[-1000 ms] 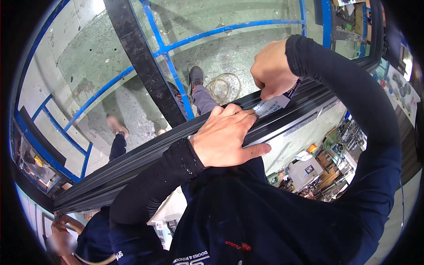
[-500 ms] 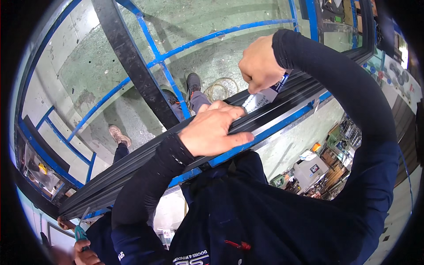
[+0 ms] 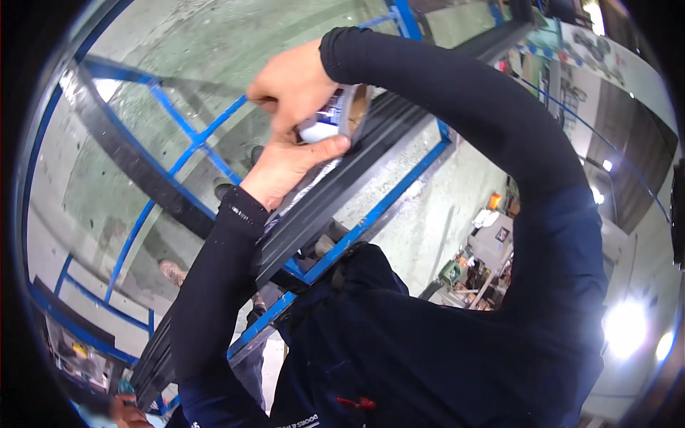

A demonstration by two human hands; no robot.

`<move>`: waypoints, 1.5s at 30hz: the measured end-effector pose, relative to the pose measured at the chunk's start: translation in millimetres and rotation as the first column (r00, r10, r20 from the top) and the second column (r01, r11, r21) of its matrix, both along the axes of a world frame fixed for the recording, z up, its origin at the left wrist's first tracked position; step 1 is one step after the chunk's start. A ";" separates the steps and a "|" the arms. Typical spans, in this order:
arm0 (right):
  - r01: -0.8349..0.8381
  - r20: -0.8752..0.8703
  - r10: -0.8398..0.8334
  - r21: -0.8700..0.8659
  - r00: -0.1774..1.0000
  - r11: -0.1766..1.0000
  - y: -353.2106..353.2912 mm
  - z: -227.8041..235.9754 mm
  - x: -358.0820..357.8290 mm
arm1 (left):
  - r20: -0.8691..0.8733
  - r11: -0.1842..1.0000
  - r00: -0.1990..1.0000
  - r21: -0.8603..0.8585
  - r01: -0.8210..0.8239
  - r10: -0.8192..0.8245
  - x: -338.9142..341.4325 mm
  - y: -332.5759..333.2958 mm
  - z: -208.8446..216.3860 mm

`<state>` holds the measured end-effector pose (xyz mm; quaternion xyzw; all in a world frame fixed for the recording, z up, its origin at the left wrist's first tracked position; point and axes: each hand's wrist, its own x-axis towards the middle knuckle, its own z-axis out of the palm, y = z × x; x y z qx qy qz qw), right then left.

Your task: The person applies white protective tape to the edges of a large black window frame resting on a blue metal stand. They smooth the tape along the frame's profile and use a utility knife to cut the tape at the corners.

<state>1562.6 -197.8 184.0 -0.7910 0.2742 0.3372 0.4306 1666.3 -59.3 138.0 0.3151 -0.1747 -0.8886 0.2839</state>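
My right hand (image 3: 296, 78) is closed over a roll of printed white-and-blue tape (image 3: 328, 125), whose brown cardboard core shows at its right side. Directly below, my left hand (image 3: 285, 167) has its thumb against the roll's lower edge; its fingers are partly hidden behind the roll and my right hand, and it looks closed on the roll. Both hands are over a long black grooved profile (image 3: 335, 178) that runs diagonally from lower left to upper right. A strip of the printed tape (image 3: 303, 191) lies along the profile below my left wrist.
Blue metal rails (image 3: 364, 225) form a stand around the profile. Another person's hand (image 3: 128, 414) is by the profile's lower left end, near a teal tool (image 3: 125, 387). A shoe (image 3: 171, 271) shows on the floor beyond. A grey box (image 3: 492, 239) sits among clutter at the right.
Both hands have shifted left in the picture as the view turned. My left hand has gone from lying on the profile to the roll, close under my right hand. The roll has tipped, showing its core.
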 end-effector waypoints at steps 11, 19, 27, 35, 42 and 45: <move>0.645 0.850 -0.515 -0.331 -0.114 -0.689 117.3 10.7 -328.8 | 0.036 0.988 0.989 -0.064 -0.140 0.142 -16.3 13.0 -23.4; 0.409 0.499 -0.538 -0.352 -0.679 -0.842 336.4 -136.0 -448.9 | 0.017 0.998 0.998 0.024 -0.055 0.054 -3.0 12.0 -21.7; 0.376 0.556 -0.697 -0.590 -0.452 -0.714 349.0 -127.7 -459.9 | -0.041 0.996 0.999 0.079 -0.032 0.035 -1.1 10.6 -20.7; 0.677 0.677 -0.495 0.007 -0.545 -0.736 290.6 -37.6 -353.0 | -0.101 0.980 0.990 0.179 -0.084 0.103 -1.6 12.9 -28.2; 0.506 0.188 -0.715 0.822 -0.674 -0.260 212.6 51.9 -197.5 | -0.106 0.978 0.991 0.198 -0.060 0.082 0.8 10.2 -23.6; 0.659 0.102 -0.820 0.654 -0.563 -0.371 206.5 51.9 -166.9 | -0.084 0.977 0.995 0.212 -0.031 0.050 4.3 8.1 -21.0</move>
